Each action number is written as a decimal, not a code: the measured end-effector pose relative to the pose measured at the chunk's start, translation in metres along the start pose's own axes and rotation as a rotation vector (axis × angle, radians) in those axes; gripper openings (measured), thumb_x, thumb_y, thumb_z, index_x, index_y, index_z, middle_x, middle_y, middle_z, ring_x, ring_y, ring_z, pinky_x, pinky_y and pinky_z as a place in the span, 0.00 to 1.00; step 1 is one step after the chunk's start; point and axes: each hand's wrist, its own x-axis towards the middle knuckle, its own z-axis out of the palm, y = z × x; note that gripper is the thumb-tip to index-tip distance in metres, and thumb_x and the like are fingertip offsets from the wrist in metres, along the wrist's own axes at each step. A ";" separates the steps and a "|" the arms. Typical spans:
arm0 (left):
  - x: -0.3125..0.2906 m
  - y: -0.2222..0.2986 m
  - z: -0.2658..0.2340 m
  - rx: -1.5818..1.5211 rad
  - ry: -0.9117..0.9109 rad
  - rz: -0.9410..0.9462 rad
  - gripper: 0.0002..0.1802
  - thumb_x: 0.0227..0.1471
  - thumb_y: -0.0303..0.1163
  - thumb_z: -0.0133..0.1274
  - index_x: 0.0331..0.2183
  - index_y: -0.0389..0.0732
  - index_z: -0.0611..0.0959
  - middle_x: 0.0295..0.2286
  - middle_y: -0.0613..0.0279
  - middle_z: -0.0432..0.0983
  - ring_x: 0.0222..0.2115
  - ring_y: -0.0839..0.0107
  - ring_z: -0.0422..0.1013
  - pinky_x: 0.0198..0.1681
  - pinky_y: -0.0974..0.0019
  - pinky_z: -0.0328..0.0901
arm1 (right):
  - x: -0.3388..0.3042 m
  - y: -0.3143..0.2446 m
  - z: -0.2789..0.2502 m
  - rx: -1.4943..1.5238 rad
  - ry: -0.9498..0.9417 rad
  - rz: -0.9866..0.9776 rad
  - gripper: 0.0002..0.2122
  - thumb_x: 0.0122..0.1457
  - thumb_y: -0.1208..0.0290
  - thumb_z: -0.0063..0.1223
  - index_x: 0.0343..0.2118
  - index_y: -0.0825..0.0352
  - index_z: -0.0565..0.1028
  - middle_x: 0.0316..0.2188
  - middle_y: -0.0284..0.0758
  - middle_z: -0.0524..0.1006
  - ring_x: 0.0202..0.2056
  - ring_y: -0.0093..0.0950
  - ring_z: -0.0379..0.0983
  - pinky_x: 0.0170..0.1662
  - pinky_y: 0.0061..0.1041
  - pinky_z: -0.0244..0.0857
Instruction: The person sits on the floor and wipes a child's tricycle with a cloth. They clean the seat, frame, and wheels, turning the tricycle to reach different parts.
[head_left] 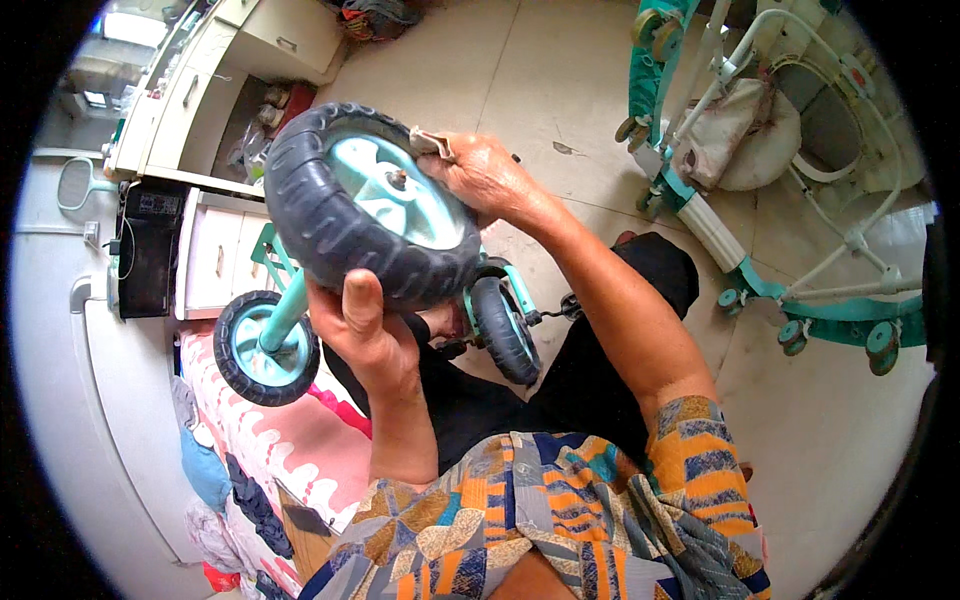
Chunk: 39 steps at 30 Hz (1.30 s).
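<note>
A child's tricycle is raised before me, its large wheel (378, 200) with a black treaded tyre and mint-green hub turned upward. My left hand (368, 335) grips this wheel from below, thumb against the tyre and the other fingers mostly hidden. Pinched in my right hand (485, 178) is a small pale grey cloth (430, 143), touching the wheel near its far right rim. A smaller wheel (266, 348) joins a mint-green tube (287, 314) at left. Behind the large wheel, another small wheel (503, 330) and a pedal (570, 306) hang over my legs.
At right on the tiled floor stands a green-and-white baby walker (715, 235) with small casters. White drawers (215, 245) and a black box-like appliance (150, 250) line the left. A pink patterned cover (255, 410) and piled clothes (250, 505) lie at lower left.
</note>
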 end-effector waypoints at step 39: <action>-0.025 -0.005 0.005 0.327 -0.005 0.045 0.42 0.38 0.18 0.66 0.53 0.31 0.61 0.43 0.54 0.68 0.40 0.68 0.73 0.45 0.68 0.70 | -0.036 -0.023 0.010 -0.290 0.242 -0.462 0.13 0.55 0.72 0.48 0.44 0.63 0.73 0.37 0.41 0.77 0.41 0.40 0.73 0.43 0.38 0.63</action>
